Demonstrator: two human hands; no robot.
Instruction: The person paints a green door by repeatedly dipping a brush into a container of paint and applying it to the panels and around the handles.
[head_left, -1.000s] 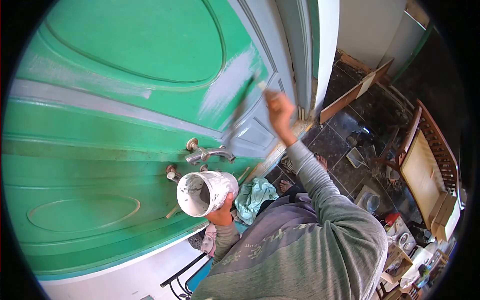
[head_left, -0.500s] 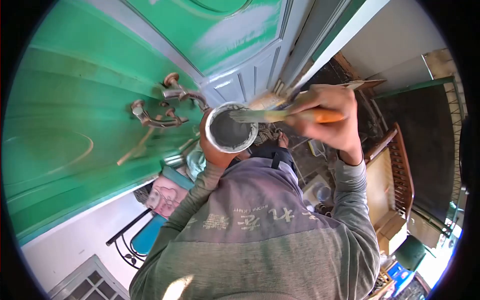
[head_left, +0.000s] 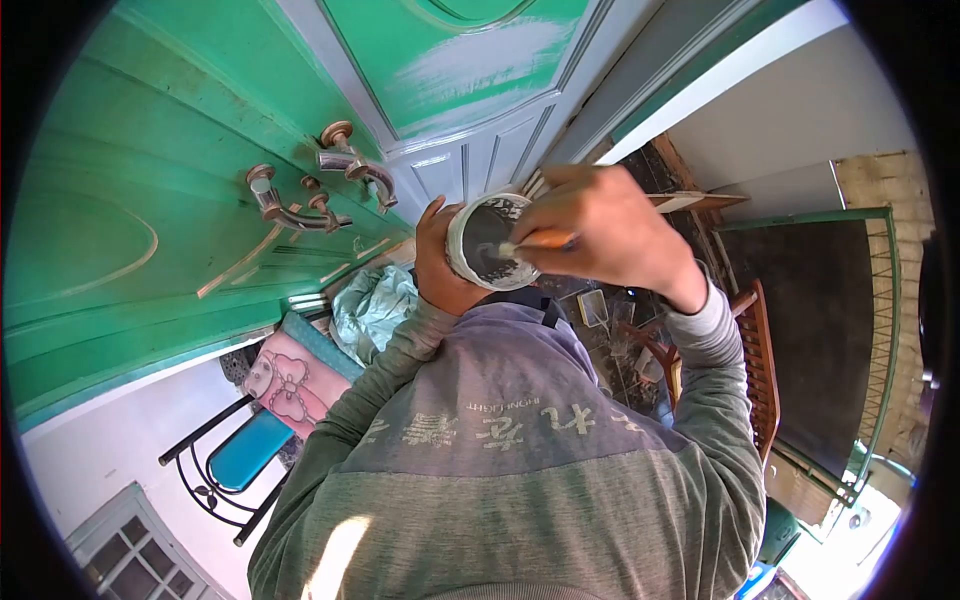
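Note:
My left hand (head_left: 436,262) is wrapped round a white tub (head_left: 457,248) of grey paint (head_left: 484,232), tilted so the inside shows. The tub's wall and rim are smeared with paint. Over its right side, my right hand (head_left: 612,228) grips a paintbrush (head_left: 545,240) by its orange handle. The brush points down into the tub, and its bristles are mostly hidden. In front is a door panel (head_left: 480,60), green with a patchy pale grey coat. Its frame and lower part are grey.
Metal door handles (head_left: 300,205) jut from the green door (head_left: 110,230) at left. Below them are a crumpled pale green sheet (head_left: 375,305), a pink cushion (head_left: 285,380) and a blue-seated chair (head_left: 245,450). A wooden bench or rail (head_left: 760,370) stands at right.
The brush has gone from lying nearly level over the tub to pointing down into it. The tub is tilted more, and my right hand has come closer to it. The view has shifted.

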